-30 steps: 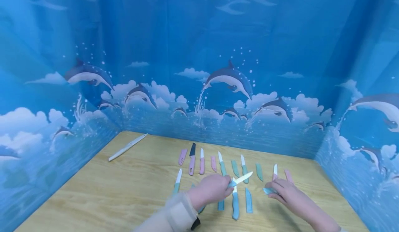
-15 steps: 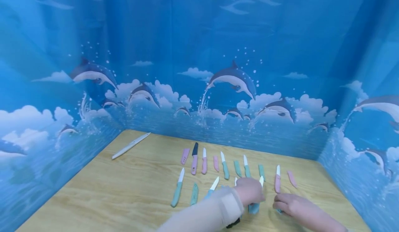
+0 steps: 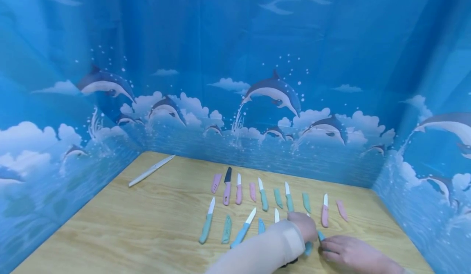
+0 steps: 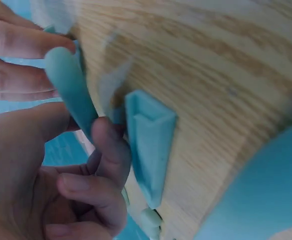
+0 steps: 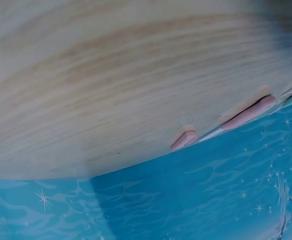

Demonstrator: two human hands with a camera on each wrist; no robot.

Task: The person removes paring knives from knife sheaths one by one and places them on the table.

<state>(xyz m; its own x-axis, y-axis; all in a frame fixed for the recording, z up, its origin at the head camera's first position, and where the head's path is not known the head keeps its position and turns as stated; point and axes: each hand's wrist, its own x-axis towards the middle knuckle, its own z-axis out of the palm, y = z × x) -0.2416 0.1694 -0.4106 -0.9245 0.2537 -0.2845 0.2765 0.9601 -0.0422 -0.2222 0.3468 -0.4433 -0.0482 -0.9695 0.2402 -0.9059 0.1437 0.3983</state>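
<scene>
My left hand [image 3: 304, 227] is low over the table, right of centre, its wrist crossing the front row of knives. In the left wrist view its thumb and fingers pinch the blue-green handle of a paring knife [image 4: 72, 87]. A blue blade sheath [image 4: 150, 145] lies on the wood beside those fingers. Just to the right, my right hand [image 3: 349, 251] bends its fingers over a light-blue sheath [image 3: 321, 236], mostly hidden beneath them. The right fingers [image 4: 16, 40] also enter the left wrist view at upper left. Neither hand appears in the right wrist view.
Behind the hands lie pink and green paring knives with sheaths, including a pink knife [image 3: 325, 210] and pink sheath [image 3: 341, 210]. A green knife [image 3: 207, 227] and blue knife [image 3: 243, 228] lie left. A white knife [image 3: 151, 171] lies far left. Dolphin-print curtains [image 3: 235, 61] surround the table.
My left hand has moved right and down with the knife, closer to the right hand. The right hand has lowered with its sheath to the table. Front-row knives at left are uncovered.
</scene>
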